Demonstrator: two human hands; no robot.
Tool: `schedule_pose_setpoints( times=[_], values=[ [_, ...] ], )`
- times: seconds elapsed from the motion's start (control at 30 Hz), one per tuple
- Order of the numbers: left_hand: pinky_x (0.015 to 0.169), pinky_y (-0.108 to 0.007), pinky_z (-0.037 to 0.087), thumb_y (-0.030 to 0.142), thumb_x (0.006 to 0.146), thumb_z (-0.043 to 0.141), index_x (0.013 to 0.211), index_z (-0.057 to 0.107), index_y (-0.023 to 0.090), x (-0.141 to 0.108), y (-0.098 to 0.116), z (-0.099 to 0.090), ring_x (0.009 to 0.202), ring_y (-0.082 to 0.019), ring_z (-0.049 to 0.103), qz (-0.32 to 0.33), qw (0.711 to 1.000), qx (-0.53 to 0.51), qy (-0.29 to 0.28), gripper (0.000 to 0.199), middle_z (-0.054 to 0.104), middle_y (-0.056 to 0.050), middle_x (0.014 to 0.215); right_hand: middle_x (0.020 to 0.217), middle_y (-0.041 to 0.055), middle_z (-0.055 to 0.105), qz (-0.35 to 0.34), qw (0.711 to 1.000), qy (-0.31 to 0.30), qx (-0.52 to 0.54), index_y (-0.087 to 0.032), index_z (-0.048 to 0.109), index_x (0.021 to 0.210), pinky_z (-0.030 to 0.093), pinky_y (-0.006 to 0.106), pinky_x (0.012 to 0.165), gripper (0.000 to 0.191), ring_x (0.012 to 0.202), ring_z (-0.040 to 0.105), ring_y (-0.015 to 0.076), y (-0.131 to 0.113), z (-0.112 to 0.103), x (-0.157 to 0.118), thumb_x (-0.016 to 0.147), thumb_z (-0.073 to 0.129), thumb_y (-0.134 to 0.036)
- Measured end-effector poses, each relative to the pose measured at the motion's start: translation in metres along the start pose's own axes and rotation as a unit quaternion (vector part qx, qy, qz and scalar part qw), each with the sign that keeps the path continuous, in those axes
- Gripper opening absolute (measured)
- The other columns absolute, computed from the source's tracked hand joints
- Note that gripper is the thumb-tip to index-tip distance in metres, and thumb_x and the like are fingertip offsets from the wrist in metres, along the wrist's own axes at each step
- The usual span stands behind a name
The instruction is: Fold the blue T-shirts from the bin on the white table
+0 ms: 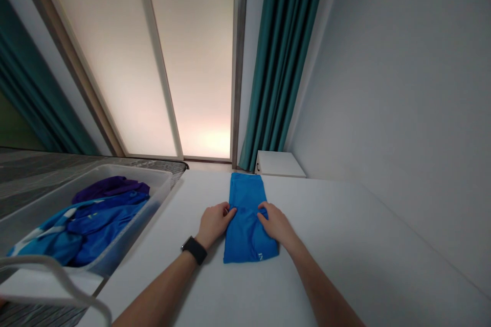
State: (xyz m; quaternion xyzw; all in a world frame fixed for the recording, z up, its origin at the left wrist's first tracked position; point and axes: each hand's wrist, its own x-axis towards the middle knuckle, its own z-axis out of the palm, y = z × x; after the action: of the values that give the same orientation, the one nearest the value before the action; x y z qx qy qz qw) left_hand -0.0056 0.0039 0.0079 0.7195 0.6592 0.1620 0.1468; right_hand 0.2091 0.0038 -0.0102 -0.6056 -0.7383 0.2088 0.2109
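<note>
A blue garment (249, 237), folded into a long narrow shape, lies on the white table (330, 265). A small white mark shows near its front edge, and creases run across its middle. My left hand (215, 222) pinches the garment's left edge between thumb and fingers; a dark watch is on that wrist. At the opposite edge, my right hand (276, 220) has its thumb and fingers curled on the fabric, gathering a bit of it. Exactly what kind of garment it is cannot be made out.
Left of the table, a translucent plastic bin (161, 184) holds blue and purple clothes (111, 214). A grey cable or handle (65, 281) curves at the lower left. A white cabinet (282, 163) stands beyond the far edge, and a wall (414, 112) borders the right side.
</note>
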Motion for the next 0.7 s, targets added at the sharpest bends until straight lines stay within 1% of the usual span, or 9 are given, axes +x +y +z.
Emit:
schedule_pose_setpoints(
  times=[0.1, 0.13, 0.23, 0.37, 0.43, 0.5, 0.57, 0.63, 0.7],
  values=[
    [0.057, -0.026, 0.029, 0.048, 0.093, 0.046, 0.080, 0.064, 0.020, 0.000, -0.002, 0.002, 0.070, -0.018, 0.063, -0.002, 1.000, -0.004, 0.009, 0.036, 0.070, -0.002, 0.075, 0.105, 0.0072, 0.064, 0.016, 0.997, 0.052, 0.056, -0.020, 0.055, 0.117, 0.042, 0.027, 0.084, 0.028, 0.095, 0.060, 0.0183, 0.004, -0.001, -0.006, 0.092, 0.045, -0.028],
    [0.057, -0.026, 0.029, 0.048, 0.093, 0.047, 0.080, 0.064, 0.020, 0.000, -0.002, 0.003, 0.070, -0.018, 0.062, -0.001, 1.000, -0.004, 0.011, 0.035, 0.070, -0.002, 0.074, 0.101, 0.0066, 0.064, 0.028, 0.995, 0.056, 0.075, -0.019, 0.053, 0.119, 0.043, 0.027, 0.081, 0.030, 0.091, 0.061, 0.0182, 0.005, -0.002, -0.009, 0.093, 0.043, -0.030],
    [0.056, -0.026, 0.028, 0.048, 0.093, 0.048, 0.081, 0.064, 0.020, -0.001, -0.002, 0.003, 0.071, -0.018, 0.063, 0.002, 1.000, 0.003, 0.019, 0.034, 0.070, -0.002, 0.075, 0.088, 0.0045, 0.064, 0.069, 0.991, 0.040, 0.106, -0.019, 0.049, 0.125, 0.044, 0.028, 0.074, 0.037, 0.083, 0.063, 0.0191, 0.006, -0.009, -0.021, 0.096, 0.037, -0.038],
    [0.057, -0.026, 0.029, 0.049, 0.093, 0.048, 0.086, 0.064, 0.021, -0.001, -0.001, 0.002, 0.074, -0.018, 0.063, -0.005, 1.000, 0.009, 0.026, 0.034, 0.070, -0.003, 0.078, 0.087, 0.0044, 0.064, 0.101, 0.988, 0.051, 0.100, -0.020, 0.040, 0.134, 0.044, 0.028, 0.071, 0.044, 0.082, 0.063, 0.0200, 0.000, -0.012, -0.042, 0.097, 0.032, -0.043],
    [0.057, -0.025, 0.029, 0.050, 0.093, 0.048, 0.088, 0.064, 0.021, -0.001, 0.000, 0.002, 0.074, -0.018, 0.063, -0.008, 1.000, 0.004, 0.025, 0.033, 0.070, -0.002, 0.079, 0.082, 0.0027, 0.064, 0.097, 0.989, 0.044, 0.098, -0.021, 0.040, 0.134, 0.042, 0.028, 0.066, 0.044, 0.078, 0.063, 0.0200, -0.004, -0.008, -0.053, 0.097, 0.031, -0.044],
    [0.057, -0.025, 0.029, 0.050, 0.093, 0.048, 0.088, 0.064, 0.021, -0.001, 0.001, 0.002, 0.076, -0.018, 0.064, -0.012, 1.000, 0.003, 0.023, 0.033, 0.071, -0.002, 0.080, 0.074, 0.0009, 0.061, 0.077, 0.992, 0.038, 0.094, -0.022, 0.044, 0.131, 0.040, 0.028, 0.061, 0.043, 0.072, 0.062, 0.0201, -0.007, -0.003, -0.062, 0.096, 0.031, -0.044],
    [0.058, -0.025, 0.030, 0.050, 0.093, 0.048, 0.090, 0.065, 0.022, -0.001, 0.002, 0.001, 0.077, -0.019, 0.064, -0.017, 1.000, -0.002, 0.020, 0.033, 0.071, -0.003, 0.081, 0.070, 0.0000, 0.058, 0.061, 0.992, 0.051, 0.097, -0.022, 0.046, 0.129, 0.038, 0.028, 0.058, 0.044, 0.067, 0.060, 0.0204, -0.008, 0.003, -0.067, 0.094, 0.034, -0.045],
    [0.060, -0.025, 0.032, 0.049, 0.095, 0.043, 0.096, 0.065, 0.022, -0.003, 0.004, -0.001, 0.076, -0.019, 0.065, -0.020, 0.999, -0.022, 0.022, 0.034, 0.071, -0.002, 0.079, 0.068, -0.0009, 0.056, 0.057, 0.989, 0.069, 0.122, -0.020, 0.046, 0.129, 0.039, 0.029, 0.057, 0.047, 0.064, 0.058, 0.0202, -0.006, 0.007, -0.071, 0.093, 0.036, -0.048],
    [0.063, -0.026, 0.034, 0.046, 0.098, 0.037, 0.109, 0.061, 0.022, -0.008, 0.006, -0.005, 0.075, -0.020, 0.065, -0.017, 0.998, -0.049, 0.022, 0.035, 0.070, -0.001, 0.076, 0.067, -0.0021, 0.054, 0.053, 0.982, 0.078, 0.161, -0.019, 0.046, 0.129, 0.040, 0.029, 0.058, 0.049, 0.063, 0.056, 0.0194, -0.004, 0.009, -0.073, 0.092, 0.038, -0.050]
  ],
)
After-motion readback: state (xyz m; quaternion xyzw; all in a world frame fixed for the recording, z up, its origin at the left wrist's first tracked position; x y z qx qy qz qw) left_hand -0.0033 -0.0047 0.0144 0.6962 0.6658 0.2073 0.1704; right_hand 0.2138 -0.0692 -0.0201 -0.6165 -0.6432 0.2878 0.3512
